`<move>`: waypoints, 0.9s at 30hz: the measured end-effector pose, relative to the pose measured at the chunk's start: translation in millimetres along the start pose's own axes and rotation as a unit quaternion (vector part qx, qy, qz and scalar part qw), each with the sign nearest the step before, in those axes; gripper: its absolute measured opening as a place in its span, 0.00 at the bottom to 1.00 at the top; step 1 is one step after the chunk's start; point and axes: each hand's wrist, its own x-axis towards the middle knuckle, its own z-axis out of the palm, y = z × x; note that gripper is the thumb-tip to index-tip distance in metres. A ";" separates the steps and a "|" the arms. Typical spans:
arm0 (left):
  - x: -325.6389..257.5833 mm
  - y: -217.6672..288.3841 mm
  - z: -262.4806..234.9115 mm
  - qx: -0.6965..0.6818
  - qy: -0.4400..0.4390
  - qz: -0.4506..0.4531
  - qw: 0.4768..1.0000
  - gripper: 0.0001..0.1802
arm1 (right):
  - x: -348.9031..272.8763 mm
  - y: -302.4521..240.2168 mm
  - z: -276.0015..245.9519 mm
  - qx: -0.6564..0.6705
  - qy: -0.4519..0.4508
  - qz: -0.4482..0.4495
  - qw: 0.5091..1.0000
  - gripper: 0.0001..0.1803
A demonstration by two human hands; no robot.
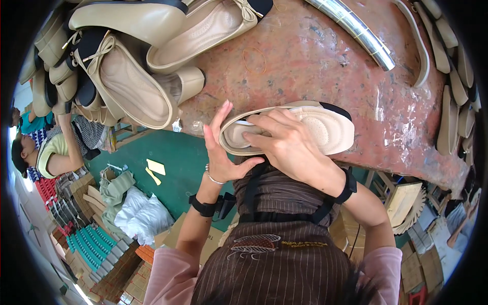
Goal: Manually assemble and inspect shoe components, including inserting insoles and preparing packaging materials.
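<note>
A beige shoe with a black toe point(336, 109) lies sideways at the table's near edge, its heel end to the left. A pale cushioned insole point(328, 133) sits partly in it, the front part lying over the shoe's opening and toe. My right hand point(290, 142) reaches over the shoe with bent fingers, pressing the insole down into the heel end. Around the heel end, my left hand point(218, 152) has its fingers stretched up and its thumb spread along the near side. Whether its palm touches the shoe I cannot tell.
Finished beige block-heeled shoes with bows point(132, 84) are heaped at the upper left of the worn red table point(305, 76). A shiny curved metal strip point(356, 33) and a rubber band point(254, 60) lie farther back. More shoes point(447, 122) line the right edge. A co-worker point(56, 152) is at left.
</note>
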 end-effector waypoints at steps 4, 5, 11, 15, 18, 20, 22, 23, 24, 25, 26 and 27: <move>-2.3 -2.7 -0.1 -0.004 -0.004 0.000 1.000 0.76 | 1.3 2.1 5.7 0.022 -0.004 0.013 1.000 0.17; -2.2 -4.0 0.5 -0.007 -0.006 0.008 1.000 0.76 | 1.2 2.2 6.7 0.021 -0.007 0.013 1.000 0.17; -3.4 -4.7 -0.6 0.000 -0.018 0.003 1.000 0.75 | 3.2 3.8 10.5 0.036 -0.033 0.034 0.998 0.15; -3.7 -9.4 -1.9 -0.014 -0.020 0.003 1.000 0.75 | 4.9 0.7 10.2 -0.008 -0.059 0.031 0.998 0.16; -0.6 -10.1 -4.5 -0.006 -0.032 -0.002 0.999 0.75 | 4.1 3.0 12.5 -0.030 -0.082 0.001 0.996 0.20; 2.2 -9.9 -6.7 -0.029 -0.053 -0.005 0.998 0.75 | 3.9 7.3 16.7 -0.037 -0.081 -0.035 0.995 0.22; 3.5 -11.2 -10.2 -0.036 -0.064 -0.003 0.997 0.75 | 6.1 10.6 20.3 0.002 -0.159 -0.090 0.983 0.26; 4.1 -10.3 -11.5 -0.044 -0.075 0.000 0.996 0.76 | 6.3 9.3 20.7 0.001 -0.162 -0.091 0.983 0.26; 5.4 -7.5 -14.2 -0.044 -0.073 -0.001 0.996 0.76 | 6.6 7.4 20.7 -0.017 -0.166 -0.075 0.983 0.25; 8.3 -2.8 -18.7 -0.043 -0.091 -0.031 0.994 0.71 | 6.8 5.0 20.3 -0.036 -0.169 -0.060 0.983 0.25; 14.1 4.8 -24.3 -0.040 -0.108 -0.061 0.991 0.67 | 6.7 1.5 19.2 -0.036 -0.170 -0.064 0.983 0.25; 21.2 13.9 -32.9 -0.041 -0.104 -0.061 0.992 0.67 | 6.4 -0.9 18.1 -0.053 -0.196 -0.046 0.978 0.25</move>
